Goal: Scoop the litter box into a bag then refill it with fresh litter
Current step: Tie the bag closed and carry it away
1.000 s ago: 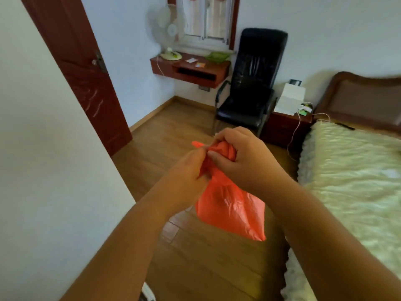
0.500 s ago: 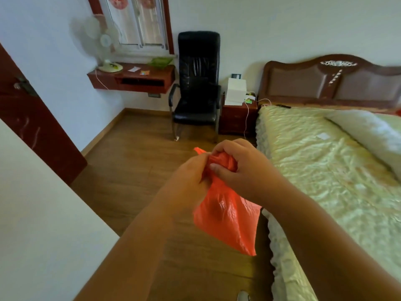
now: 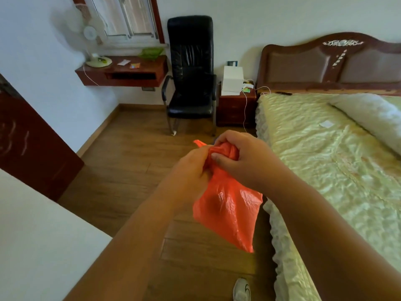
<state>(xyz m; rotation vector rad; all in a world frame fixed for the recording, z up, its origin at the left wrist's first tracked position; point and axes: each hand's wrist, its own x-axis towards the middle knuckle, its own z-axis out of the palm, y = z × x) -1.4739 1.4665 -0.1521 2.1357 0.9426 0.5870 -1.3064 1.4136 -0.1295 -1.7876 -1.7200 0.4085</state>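
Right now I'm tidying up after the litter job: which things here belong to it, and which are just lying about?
Job: orange bag, bunched at the top, gripped by the left hand and right hand.

Lying about: black chair, fan, white box on the nightstand, bed, shoe.

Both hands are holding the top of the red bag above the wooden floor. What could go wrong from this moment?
1. The left hand and right hand grip only the bunched top of the red bag, which hangs free over the floor; if the grip slips, it may drop and spill.
2. The plastic looks thin and something dark shows through it; twisting may tear it.
3. The bag hangs close to the bed, so a leak might soil the cover.
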